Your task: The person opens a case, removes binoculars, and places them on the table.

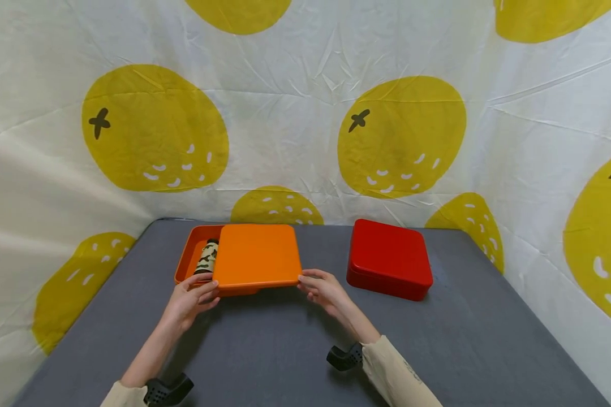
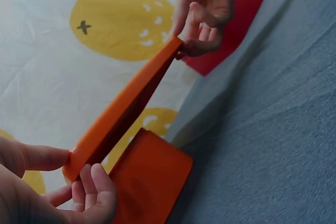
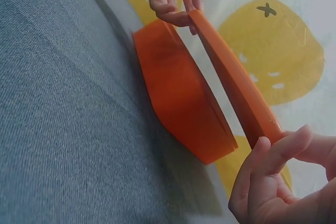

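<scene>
The head view shows a white cloth hanging (image 1: 295, 130) with yellow printed fruit, thin and creased, behind a surface (image 1: 489, 339) covered in matte grey fabric. Near its far edge, toward the far left corner, sits an orange box (image 3: 176, 87), smooth, rounded at the corners and probably rigid plastic. A red box (image 1: 389, 260), closed and faintly glossy, sits near the far edge too, toward the far right corner, turned slightly askew. The orange lid (image 1: 258, 254), a shallow rounded rectangle with a turned-down rim, is held above the orange box, covering most of it from above but leaving its left end open. It looks light and stiff, unlikely to break, though its sleek face could slip; the near corners seem sound places to grip, with the rim giving purchase. The left hand (image 1: 190, 299) pinches the near left corner and the right hand (image 1: 328, 294) the near right, the fingers of both closed narrowly on the edge. Smallest is a camouflage-patterned cylinder (image 1: 207, 256) with dark ends, inside the orange box; its material cannot be told.
</scene>
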Available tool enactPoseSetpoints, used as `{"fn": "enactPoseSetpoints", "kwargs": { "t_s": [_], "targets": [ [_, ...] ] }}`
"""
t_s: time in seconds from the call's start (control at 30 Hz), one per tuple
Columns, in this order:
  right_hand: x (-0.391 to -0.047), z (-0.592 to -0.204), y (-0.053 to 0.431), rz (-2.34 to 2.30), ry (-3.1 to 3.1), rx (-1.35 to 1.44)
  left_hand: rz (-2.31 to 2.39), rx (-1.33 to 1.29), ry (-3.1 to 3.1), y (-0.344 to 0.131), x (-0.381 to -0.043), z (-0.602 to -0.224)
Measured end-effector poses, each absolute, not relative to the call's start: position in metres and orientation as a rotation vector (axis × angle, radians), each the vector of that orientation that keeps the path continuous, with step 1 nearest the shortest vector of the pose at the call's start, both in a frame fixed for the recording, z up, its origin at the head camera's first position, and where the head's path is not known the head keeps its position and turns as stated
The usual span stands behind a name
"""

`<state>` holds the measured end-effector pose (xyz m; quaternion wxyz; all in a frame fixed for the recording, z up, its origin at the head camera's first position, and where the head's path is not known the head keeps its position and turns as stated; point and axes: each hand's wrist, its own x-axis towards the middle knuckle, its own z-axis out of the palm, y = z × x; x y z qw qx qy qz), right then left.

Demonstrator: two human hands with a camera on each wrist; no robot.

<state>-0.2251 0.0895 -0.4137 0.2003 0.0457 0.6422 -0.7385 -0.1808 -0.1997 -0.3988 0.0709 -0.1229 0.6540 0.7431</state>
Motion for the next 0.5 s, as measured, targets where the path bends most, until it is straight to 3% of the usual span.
{"fn": "enactPoseSetpoints", "kwargs": {
  "t_s": [0.5],
  "targets": [
    [-0.217,-0.417,0.114,-2.108,1.786,0.152,2.308,-0.316,1.910,-0.174,-0.188,-0.402]
  ]
}}
